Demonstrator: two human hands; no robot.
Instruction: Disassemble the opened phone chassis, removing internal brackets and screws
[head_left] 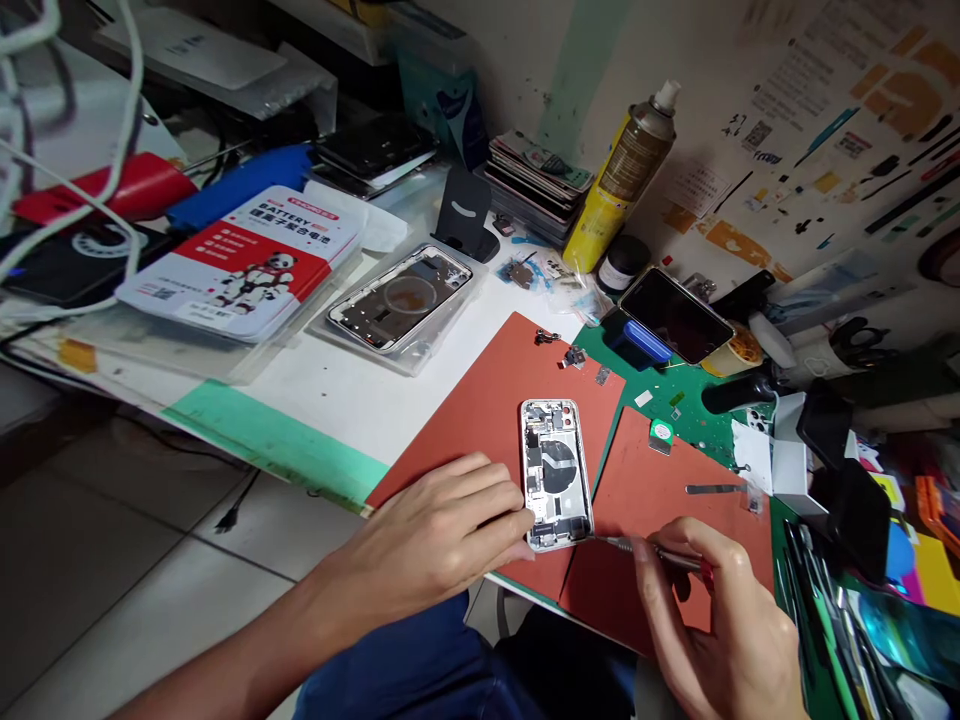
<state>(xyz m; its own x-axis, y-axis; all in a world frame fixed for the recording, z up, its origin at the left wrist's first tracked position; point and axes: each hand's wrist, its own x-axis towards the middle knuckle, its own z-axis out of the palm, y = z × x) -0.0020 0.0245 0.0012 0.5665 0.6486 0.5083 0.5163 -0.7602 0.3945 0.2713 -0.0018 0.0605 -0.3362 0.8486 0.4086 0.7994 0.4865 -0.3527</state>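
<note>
An opened phone (556,470) with its inner parts showing lies on the left of two reddish-brown mats (450,440). My left hand (442,525) grips the phone's lower left edge, fingers bent against the frame. In my right hand (720,620) is a thin screwdriver (675,557), pinched between thumb and fingers. Its tip points left, at the phone's lower right corner; whether it touches is too small to tell. Small metal parts (574,356) rest near the mat's upper corner. Metal tweezers (712,489) lie on the right mat.
Behind are a phone frame in a plastic tray (420,352), a red and white battery box (247,262), a yellow spray can (619,180) and a propped phone (675,313). Several tools (825,610) stand at the right. The table's front edge runs beneath my hands.
</note>
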